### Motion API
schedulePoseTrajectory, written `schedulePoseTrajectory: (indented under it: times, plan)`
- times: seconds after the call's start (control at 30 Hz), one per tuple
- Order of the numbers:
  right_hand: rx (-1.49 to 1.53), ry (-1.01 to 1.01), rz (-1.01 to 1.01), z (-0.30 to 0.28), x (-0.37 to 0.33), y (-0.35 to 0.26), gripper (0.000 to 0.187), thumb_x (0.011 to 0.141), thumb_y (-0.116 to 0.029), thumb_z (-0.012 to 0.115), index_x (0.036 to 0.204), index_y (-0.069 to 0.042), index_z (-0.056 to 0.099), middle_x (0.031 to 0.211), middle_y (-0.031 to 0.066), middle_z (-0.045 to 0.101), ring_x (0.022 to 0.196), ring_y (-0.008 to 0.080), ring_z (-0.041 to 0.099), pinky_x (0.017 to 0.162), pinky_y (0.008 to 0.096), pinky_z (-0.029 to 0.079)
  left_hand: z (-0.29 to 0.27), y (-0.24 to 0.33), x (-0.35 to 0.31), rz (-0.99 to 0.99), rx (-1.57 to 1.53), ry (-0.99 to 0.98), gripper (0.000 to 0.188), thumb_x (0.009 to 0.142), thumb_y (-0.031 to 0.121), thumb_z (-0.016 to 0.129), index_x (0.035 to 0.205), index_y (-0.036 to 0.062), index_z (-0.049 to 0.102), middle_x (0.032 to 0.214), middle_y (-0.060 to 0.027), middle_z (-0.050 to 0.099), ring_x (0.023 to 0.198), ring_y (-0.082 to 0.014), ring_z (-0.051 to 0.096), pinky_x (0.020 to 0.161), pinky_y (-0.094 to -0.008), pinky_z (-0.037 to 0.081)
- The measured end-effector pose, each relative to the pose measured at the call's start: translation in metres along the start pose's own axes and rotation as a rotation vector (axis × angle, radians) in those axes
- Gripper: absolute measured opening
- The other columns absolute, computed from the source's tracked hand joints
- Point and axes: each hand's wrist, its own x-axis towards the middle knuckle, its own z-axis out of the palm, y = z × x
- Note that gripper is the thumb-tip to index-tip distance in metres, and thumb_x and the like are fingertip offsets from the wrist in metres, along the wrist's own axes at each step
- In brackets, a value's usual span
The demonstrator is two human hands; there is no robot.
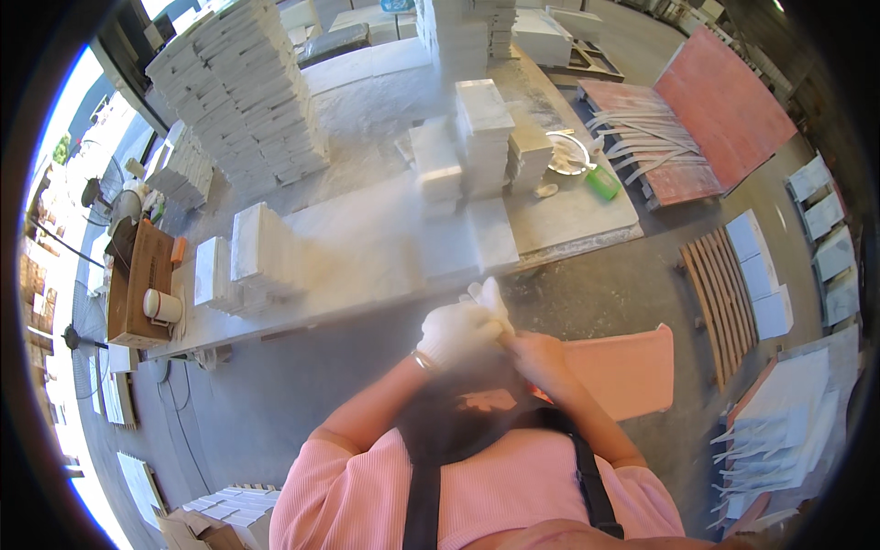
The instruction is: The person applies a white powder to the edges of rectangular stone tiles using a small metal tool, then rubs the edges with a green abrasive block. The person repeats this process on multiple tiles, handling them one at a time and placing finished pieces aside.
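Observation:
My left hand [456, 332] wears a white glove [489, 297] and is raised in front of my chest, just off the near edge of the long dusty workbench [367, 247]. Some glove fingers point up toward the bench. My bare right hand [543, 359] meets it from the right and pinches the glove near its fingers. How the left fingers are curled inside the glove is unclear. A pink board [623, 371] lies below my hands.
Stacks of white stone tiles [247, 92] and smaller piles [481, 137] stand on the bench, with a green bottle [602, 181]. A cardboard box [139, 284] holds a white cup [161, 305] at left. Red boards with white strips [678, 137] and a slatted pallet [720, 293] lie at right.

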Motion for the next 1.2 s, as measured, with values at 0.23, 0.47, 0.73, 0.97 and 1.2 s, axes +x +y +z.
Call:
schedulePoseTrajectory:
  times: [0.23,0.47,0.73,0.97,1.2]
  plan:
    - [2.055,-0.739,0.033,0.001,0.006,0.034,0.032,0.097,-0.022,0.057,0.121,-0.001,0.060,0.090,0.0160,0.070,0.066,0.0185,0.063,0.050,0.0297,0.048,0.018,0.001,0.007,0.079,0.024,0.134,0.027,0.094,0.033,0.054,0.109,0.0187,0.073,0.088,-0.0175,0.070,0.079,-0.0368,0.070,0.067,-0.0478,0.055]
    - [2.725,-0.261,-0.008,0.024,-0.003,0.045,0.048,0.087,-0.011,0.065,0.133,-0.001,0.053,0.105,0.0098,0.055,0.092,0.0185,0.055,0.073,0.0305,0.055,0.041,0.010,-0.001,0.062,-0.028,0.138,0.020,0.088,0.027,0.063,0.099,0.0132,0.073,0.080,-0.0146,0.069,0.071,-0.0355,0.069,0.066,-0.0489,0.056]
    - [1.588,0.131,0.154,0.028,-0.009,0.038,0.034,0.101,-0.009,0.054,0.131,0.005,0.064,0.127,0.0118,0.069,0.116,0.0183,0.064,0.103,0.0326,0.048,0.017,0.042,0.014,0.175,0.061,0.005,0.024,0.090,0.026,0.062,0.100,0.0069,0.072,0.081,-0.0127,0.070,0.066,-0.0318,0.066,0.061,-0.0437,0.052]
    - [1.196,-0.151,-0.036,-0.026,0.019,0.041,0.034,0.100,-0.014,0.057,0.131,0.000,0.062,0.130,0.0121,0.064,0.124,0.0202,0.057,0.110,0.0376,0.041,0.010,0.073,0.018,0.127,0.332,-0.124,0.026,0.095,0.029,0.064,0.093,0.0041,0.070,0.075,-0.0052,0.068,0.060,-0.0211,0.062,0.057,-0.0368,0.050]
    - [1.853,-0.254,-0.235,-0.077,0.045,-0.002,0.040,0.097,-0.019,0.061,0.134,-0.004,0.055,0.139,0.0126,0.055,0.135,0.0253,0.047,0.122,0.0438,0.029,0.021,0.064,0.012,0.303,-0.037,0.166,0.019,0.085,0.024,0.065,0.080,0.0062,0.069,0.071,-0.0125,0.068,0.063,-0.0338,0.068,0.054,-0.0453,0.054]
